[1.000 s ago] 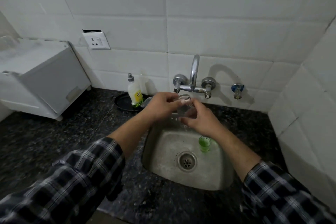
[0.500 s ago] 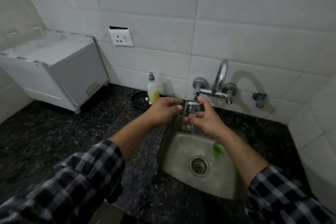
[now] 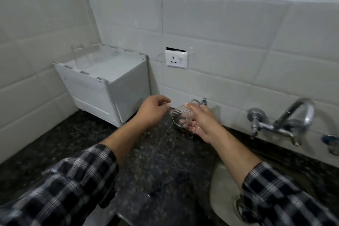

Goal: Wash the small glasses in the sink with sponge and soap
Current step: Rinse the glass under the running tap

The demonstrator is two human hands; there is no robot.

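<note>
My right hand (image 3: 199, 122) holds a small clear glass (image 3: 180, 117), tilted on its side, above the dark counter left of the sink (image 3: 219, 194). My left hand (image 3: 153, 111) hovers just left of the glass with its fingers loosely curled and nothing in it. The soap bottle is almost hidden behind my right hand; only its grey cap (image 3: 203, 101) shows. The sponge and the green glass are out of view. The picture is blurred by motion.
A chrome tap (image 3: 286, 121) is on the tiled wall at right, with a blue valve (image 3: 330, 139) beyond it. A white plastic box (image 3: 108, 82) stands on the counter at back left. A wall socket (image 3: 176, 59) is above.
The glass has moved left, away from the tap and out over the counter. My left hand has let go of it. The view has swung left and up.
</note>
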